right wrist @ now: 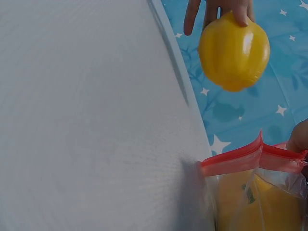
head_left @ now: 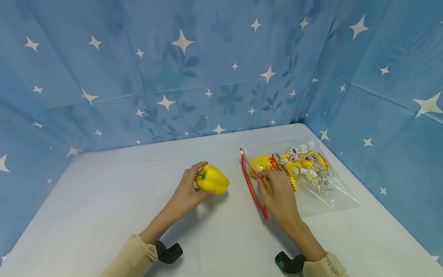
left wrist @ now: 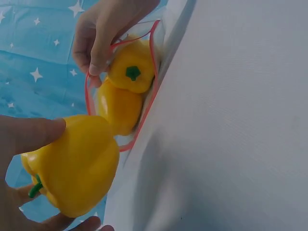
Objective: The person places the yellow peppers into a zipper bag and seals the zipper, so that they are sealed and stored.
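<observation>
Pepper (head_left: 214, 179) between left fingers (left wrist: 36, 134), some hidden.

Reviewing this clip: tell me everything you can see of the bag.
The bag is clear, plastic-looking and slightly creased, with a red strip along its mouth and printed cartoon figures, red lettering and a dark checkered band. It lies on the white table, at the right in the head view, mouth facing left. The right hand pinches the mouth's upper edge, and the mouth gapes open. Inside are yellow peppers, at least two.
</observation>
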A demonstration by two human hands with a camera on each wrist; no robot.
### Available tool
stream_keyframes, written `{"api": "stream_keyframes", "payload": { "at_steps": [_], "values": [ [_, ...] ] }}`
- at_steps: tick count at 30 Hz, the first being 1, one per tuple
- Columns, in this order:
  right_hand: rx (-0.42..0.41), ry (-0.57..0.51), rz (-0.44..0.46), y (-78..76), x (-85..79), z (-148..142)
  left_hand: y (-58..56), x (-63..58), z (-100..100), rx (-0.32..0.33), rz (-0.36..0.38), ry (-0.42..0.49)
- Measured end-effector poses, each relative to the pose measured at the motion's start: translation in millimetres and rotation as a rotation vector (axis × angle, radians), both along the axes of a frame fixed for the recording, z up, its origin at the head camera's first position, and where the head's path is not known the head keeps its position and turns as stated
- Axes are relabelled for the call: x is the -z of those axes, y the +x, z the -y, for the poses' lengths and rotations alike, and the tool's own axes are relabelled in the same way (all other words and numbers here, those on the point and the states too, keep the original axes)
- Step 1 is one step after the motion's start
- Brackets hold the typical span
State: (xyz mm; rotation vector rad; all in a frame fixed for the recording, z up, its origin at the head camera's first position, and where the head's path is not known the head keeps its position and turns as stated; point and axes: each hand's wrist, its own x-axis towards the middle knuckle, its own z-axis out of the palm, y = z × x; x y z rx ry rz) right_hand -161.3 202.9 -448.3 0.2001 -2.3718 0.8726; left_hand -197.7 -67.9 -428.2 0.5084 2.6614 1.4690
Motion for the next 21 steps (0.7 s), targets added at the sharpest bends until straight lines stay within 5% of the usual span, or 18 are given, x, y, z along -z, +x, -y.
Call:
{"api": "stream_keyframes", "payload": {
  "at_steps": [12,21],
  "values": [
    [-0.002,-0.013,0.024,0.8,-0.4,1,-3.1,2.5,-22,0.010,0.080,-0.150],
    [-0.001,-0.006,-0.004,1.2,-2.0,0,-7.4,7.1,-45,0.020,0.021,-0.127]
  ]
}}
